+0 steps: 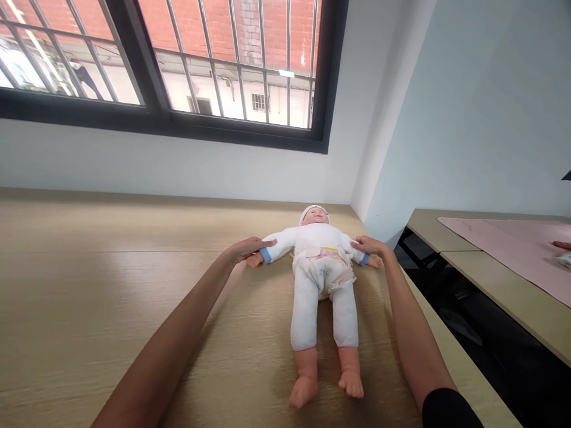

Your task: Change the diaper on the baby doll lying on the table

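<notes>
My left hand (254,245) and right hand (370,245) each pinch a sleeve (285,242) above a blue cuff (266,255) | doll (312,236): face up on the worktop (111,297), right of frame centre | done: diaper (325,270) around hips, cap (307,211) on | left: perhaps fastening; diaper edges look loose | window (154,95) upper left

We are counting one doll (317,236), one cap (307,210), one diaper (323,270), two blue cuffs (266,255), two doll hands (255,259) and two doll feet (304,390). Of our own, we are seeing one left hand (250,245) and one right hand (369,244), making two, plus one black sleeve (450,410). We are also finding one pink mat (499,244), one window (241,128) and one hand of another person (562,244).
</notes>
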`<action>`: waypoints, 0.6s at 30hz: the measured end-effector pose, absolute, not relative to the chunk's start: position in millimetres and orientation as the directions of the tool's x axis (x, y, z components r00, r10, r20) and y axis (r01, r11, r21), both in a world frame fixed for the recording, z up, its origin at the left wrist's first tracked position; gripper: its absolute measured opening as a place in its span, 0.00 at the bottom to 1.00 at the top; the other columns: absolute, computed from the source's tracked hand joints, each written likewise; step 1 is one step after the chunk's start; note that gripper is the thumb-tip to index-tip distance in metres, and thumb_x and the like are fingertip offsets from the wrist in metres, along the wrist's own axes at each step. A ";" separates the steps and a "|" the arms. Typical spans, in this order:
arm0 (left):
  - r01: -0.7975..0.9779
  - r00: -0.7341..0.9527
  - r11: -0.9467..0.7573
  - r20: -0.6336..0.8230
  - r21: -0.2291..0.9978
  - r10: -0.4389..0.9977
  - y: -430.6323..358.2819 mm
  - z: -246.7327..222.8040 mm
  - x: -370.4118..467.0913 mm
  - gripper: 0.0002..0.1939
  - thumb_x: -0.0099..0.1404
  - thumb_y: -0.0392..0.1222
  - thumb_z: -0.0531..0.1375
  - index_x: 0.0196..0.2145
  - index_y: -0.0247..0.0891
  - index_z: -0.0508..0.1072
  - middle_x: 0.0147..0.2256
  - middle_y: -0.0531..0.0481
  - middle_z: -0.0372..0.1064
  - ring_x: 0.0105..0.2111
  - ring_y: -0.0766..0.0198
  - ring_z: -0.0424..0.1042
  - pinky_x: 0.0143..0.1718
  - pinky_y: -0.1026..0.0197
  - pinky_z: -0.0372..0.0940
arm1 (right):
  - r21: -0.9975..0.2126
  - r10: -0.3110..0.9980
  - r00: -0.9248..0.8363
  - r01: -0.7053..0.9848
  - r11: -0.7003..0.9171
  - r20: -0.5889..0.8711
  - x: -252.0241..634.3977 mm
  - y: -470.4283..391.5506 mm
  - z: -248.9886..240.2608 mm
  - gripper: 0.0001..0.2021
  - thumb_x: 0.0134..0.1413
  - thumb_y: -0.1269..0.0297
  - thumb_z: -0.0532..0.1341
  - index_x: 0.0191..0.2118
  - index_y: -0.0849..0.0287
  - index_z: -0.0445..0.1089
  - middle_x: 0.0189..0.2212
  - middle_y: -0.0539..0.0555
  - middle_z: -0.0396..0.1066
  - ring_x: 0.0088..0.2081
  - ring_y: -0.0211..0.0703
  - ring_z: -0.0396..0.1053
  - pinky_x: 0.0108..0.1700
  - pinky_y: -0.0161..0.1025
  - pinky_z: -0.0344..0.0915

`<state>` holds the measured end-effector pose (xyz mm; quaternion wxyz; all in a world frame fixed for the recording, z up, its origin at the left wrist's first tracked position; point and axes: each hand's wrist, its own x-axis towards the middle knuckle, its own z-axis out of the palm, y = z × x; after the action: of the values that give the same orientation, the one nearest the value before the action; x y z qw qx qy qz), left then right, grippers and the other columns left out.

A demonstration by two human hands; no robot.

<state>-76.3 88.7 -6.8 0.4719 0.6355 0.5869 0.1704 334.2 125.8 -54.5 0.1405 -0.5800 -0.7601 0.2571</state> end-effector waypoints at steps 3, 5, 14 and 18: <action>0.518 0.339 0.177 -0.390 0.837 0.856 89.8 -6.0 -80.2 0.26 0.39 0.64 0.68 0.19 0.38 0.68 0.19 0.51 0.66 0.22 0.63 0.64 0.25 0.61 0.60 | -0.557 0.943 -0.322 0.800 0.223 -0.084 332.5 126.7 -56.4 0.20 0.51 0.45 0.57 0.29 0.60 0.66 0.29 0.53 0.72 0.30 0.43 0.67 0.31 0.34 0.61; 0.509 0.369 0.176 -0.399 0.842 0.839 90.9 -4.8 -83.2 0.25 0.39 0.62 0.69 0.18 0.38 0.68 0.19 0.51 0.66 0.23 0.62 0.65 0.26 0.62 0.61 | -0.560 0.937 -0.340 0.793 0.239 -0.080 332.5 126.3 -55.4 0.20 0.50 0.44 0.57 0.30 0.60 0.66 0.29 0.53 0.71 0.29 0.42 0.66 0.31 0.34 0.61; 0.652 0.385 0.114 -0.456 0.750 0.803 95.9 -3.7 -103.0 0.28 0.44 0.67 0.64 0.23 0.35 0.76 0.26 0.45 0.74 0.28 0.59 0.71 0.30 0.63 0.64 | -0.649 0.880 -0.377 0.753 0.108 -0.291 342.1 108.3 -32.9 0.26 0.42 0.37 0.62 0.31 0.60 0.71 0.27 0.52 0.70 0.27 0.39 0.65 0.28 0.33 0.60; 0.703 0.283 0.107 -0.414 0.703 0.865 104.3 -6.3 -100.8 0.27 0.48 0.67 0.62 0.24 0.35 0.76 0.24 0.46 0.72 0.28 0.57 0.71 0.30 0.62 0.64 | -0.685 0.901 -0.301 0.729 0.006 -0.312 334.3 105.7 -24.9 0.26 0.47 0.38 0.60 0.33 0.60 0.71 0.33 0.55 0.73 0.31 0.40 0.67 0.28 0.32 0.62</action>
<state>-100.8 104.3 -6.3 0.4506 0.6620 0.5921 0.0900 334.3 105.7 -24.9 0.1082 -0.5814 -0.7009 0.3988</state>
